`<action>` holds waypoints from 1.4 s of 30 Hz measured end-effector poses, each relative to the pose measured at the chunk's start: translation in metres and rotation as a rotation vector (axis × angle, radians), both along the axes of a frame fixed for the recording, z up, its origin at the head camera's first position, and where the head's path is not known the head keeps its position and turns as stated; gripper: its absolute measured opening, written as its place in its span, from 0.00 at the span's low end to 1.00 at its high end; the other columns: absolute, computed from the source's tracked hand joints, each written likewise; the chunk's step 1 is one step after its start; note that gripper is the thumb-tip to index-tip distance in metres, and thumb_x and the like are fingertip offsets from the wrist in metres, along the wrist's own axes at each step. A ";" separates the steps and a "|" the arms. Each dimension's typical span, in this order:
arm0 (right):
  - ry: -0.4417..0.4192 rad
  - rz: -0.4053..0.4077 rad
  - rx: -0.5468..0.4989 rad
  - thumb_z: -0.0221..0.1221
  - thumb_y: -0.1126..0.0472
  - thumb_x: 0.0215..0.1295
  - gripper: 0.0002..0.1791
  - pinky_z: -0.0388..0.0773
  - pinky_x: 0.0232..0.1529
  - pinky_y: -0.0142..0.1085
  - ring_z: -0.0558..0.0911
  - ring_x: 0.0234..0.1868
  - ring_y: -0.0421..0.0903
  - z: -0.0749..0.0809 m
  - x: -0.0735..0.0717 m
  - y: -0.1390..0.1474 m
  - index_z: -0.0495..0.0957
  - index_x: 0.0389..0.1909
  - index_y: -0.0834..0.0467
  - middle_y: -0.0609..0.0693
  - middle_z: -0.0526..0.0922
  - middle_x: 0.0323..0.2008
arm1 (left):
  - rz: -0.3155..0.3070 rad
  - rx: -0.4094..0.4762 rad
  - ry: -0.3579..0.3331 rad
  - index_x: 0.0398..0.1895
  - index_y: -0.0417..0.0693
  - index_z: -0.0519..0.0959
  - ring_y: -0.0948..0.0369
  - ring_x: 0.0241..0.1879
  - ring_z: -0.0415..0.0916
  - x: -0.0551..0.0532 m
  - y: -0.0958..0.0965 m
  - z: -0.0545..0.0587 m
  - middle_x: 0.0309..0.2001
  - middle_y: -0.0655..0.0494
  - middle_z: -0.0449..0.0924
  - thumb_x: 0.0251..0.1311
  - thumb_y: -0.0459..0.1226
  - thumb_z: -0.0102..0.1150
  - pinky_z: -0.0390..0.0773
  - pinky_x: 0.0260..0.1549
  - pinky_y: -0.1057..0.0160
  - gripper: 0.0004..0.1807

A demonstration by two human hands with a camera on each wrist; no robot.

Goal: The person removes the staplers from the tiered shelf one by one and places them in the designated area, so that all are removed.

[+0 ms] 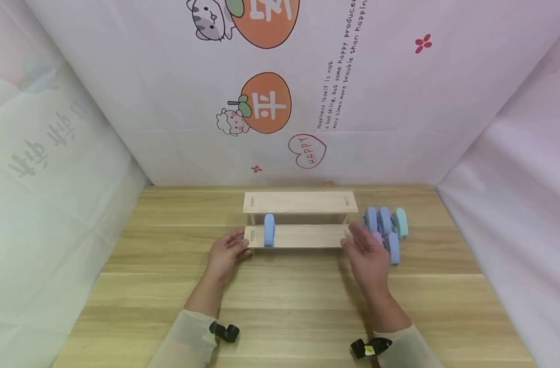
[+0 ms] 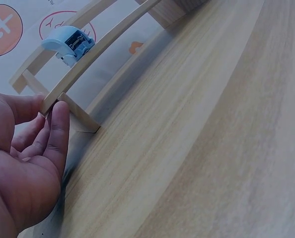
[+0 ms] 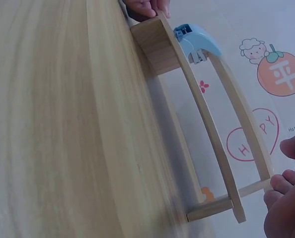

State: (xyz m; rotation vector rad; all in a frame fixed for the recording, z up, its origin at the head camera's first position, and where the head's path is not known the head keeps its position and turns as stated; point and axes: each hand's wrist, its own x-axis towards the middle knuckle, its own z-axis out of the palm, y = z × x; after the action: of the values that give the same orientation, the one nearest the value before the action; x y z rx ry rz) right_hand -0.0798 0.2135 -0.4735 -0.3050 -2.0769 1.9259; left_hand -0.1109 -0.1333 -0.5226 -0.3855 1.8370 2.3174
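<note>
A two-tier wooden shelf [image 1: 307, 237] stands near the back of the table. On the left part of its lower tier sits a small blue stapler [image 1: 269, 231], whose dark metal mechanism shows in the left wrist view. My left hand [image 1: 222, 258] pinches the shelf's front left corner, thumb on the board and fingers beneath it. At the opposite end is my right hand [image 1: 368, 260], its fingers loosely bent and nothing held. In the right wrist view that hand [image 3: 289, 198] appears beside the shelf's end, apart from the board.
To the right of the shelf stand several more small staplers: blue [image 1: 393, 249], mint green [image 1: 400, 223] and a partly hidden purple one [image 1: 377, 236]. A printed white cloth [image 1: 376, 158] hangs behind the wooden table [image 1: 289, 301], with white cloth on both sides.
</note>
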 end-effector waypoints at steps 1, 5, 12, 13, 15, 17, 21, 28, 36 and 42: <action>0.007 0.004 0.005 0.70 0.69 0.63 0.26 0.79 0.61 0.28 0.80 0.65 0.51 0.000 0.000 -0.001 0.80 0.63 0.61 0.56 0.82 0.62 | 0.001 -0.003 0.001 0.67 0.42 0.76 0.53 0.50 0.82 0.000 0.000 0.000 0.54 0.42 0.81 0.68 0.28 0.64 0.87 0.54 0.58 0.24; 0.011 0.029 0.007 0.71 0.68 0.63 0.27 0.79 0.61 0.27 0.80 0.65 0.51 0.003 -0.001 -0.007 0.79 0.64 0.61 0.56 0.82 0.63 | 0.008 0.002 0.000 0.66 0.43 0.76 0.53 0.50 0.82 0.001 0.000 -0.001 0.54 0.42 0.81 0.67 0.29 0.65 0.87 0.54 0.58 0.24; 0.034 0.065 -0.002 0.71 0.68 0.63 0.27 0.79 0.60 0.27 0.79 0.66 0.52 0.005 -0.002 -0.021 0.79 0.64 0.62 0.56 0.81 0.64 | 0.005 0.007 0.004 0.66 0.42 0.76 0.54 0.50 0.82 -0.001 0.000 -0.002 0.54 0.42 0.81 0.67 0.29 0.65 0.88 0.53 0.58 0.24; 0.046 0.070 -0.009 0.71 0.69 0.63 0.27 0.79 0.60 0.27 0.79 0.66 0.52 0.004 -0.003 -0.023 0.79 0.64 0.62 0.56 0.81 0.64 | 0.005 0.008 0.003 0.66 0.43 0.76 0.53 0.50 0.82 -0.001 0.000 -0.001 0.54 0.42 0.81 0.67 0.29 0.65 0.88 0.53 0.58 0.24; 0.063 0.079 -0.019 0.71 0.70 0.63 0.27 0.80 0.60 0.28 0.79 0.66 0.52 0.002 -0.004 -0.027 0.79 0.64 0.62 0.56 0.81 0.64 | 0.003 0.011 0.003 0.66 0.43 0.76 0.53 0.50 0.82 -0.001 -0.001 -0.001 0.54 0.42 0.81 0.67 0.29 0.66 0.87 0.53 0.58 0.24; 0.076 0.087 -0.026 0.71 0.70 0.62 0.27 0.79 0.61 0.29 0.79 0.66 0.52 0.000 -0.006 -0.031 0.79 0.64 0.62 0.55 0.81 0.64 | -0.001 0.008 0.008 0.66 0.43 0.76 0.53 0.51 0.82 -0.001 -0.001 0.000 0.55 0.43 0.81 0.67 0.29 0.65 0.88 0.53 0.59 0.24; 0.089 0.106 -0.040 0.70 0.71 0.62 0.28 0.78 0.63 0.32 0.78 0.67 0.54 -0.002 -0.006 -0.037 0.79 0.64 0.63 0.57 0.80 0.64 | -0.006 0.014 0.013 0.66 0.42 0.76 0.53 0.49 0.82 -0.002 -0.002 -0.001 0.54 0.42 0.81 0.67 0.29 0.66 0.88 0.53 0.58 0.25; 0.096 0.153 -0.036 0.70 0.71 0.63 0.29 0.75 0.67 0.37 0.76 0.69 0.54 -0.005 -0.004 -0.048 0.77 0.66 0.63 0.57 0.79 0.66 | -0.007 0.012 0.006 0.66 0.40 0.75 0.54 0.46 0.83 -0.004 -0.002 -0.005 0.50 0.43 0.82 0.66 0.27 0.66 0.88 0.52 0.57 0.25; 0.109 0.173 0.029 0.72 0.68 0.63 0.30 0.76 0.66 0.35 0.77 0.68 0.51 -0.007 -0.004 -0.062 0.78 0.66 0.60 0.53 0.79 0.66 | -0.001 0.012 0.013 0.66 0.41 0.76 0.54 0.45 0.84 -0.004 -0.001 -0.003 0.51 0.42 0.82 0.67 0.27 0.65 0.89 0.51 0.58 0.24; 0.093 0.205 0.035 0.70 0.72 0.64 0.31 0.72 0.70 0.33 0.75 0.70 0.50 0.002 -0.001 -0.073 0.75 0.67 0.65 0.57 0.77 0.67 | 0.015 0.013 0.008 0.66 0.40 0.76 0.54 0.42 0.85 -0.002 0.002 -0.001 0.51 0.42 0.83 0.67 0.26 0.64 0.89 0.49 0.59 0.24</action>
State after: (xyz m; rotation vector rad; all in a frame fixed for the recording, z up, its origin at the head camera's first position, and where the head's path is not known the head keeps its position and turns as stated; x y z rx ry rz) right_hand -0.0807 0.1404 -0.4720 0.0061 -2.1506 1.9718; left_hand -0.1132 -0.1317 -0.5231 -0.3906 1.8283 2.3428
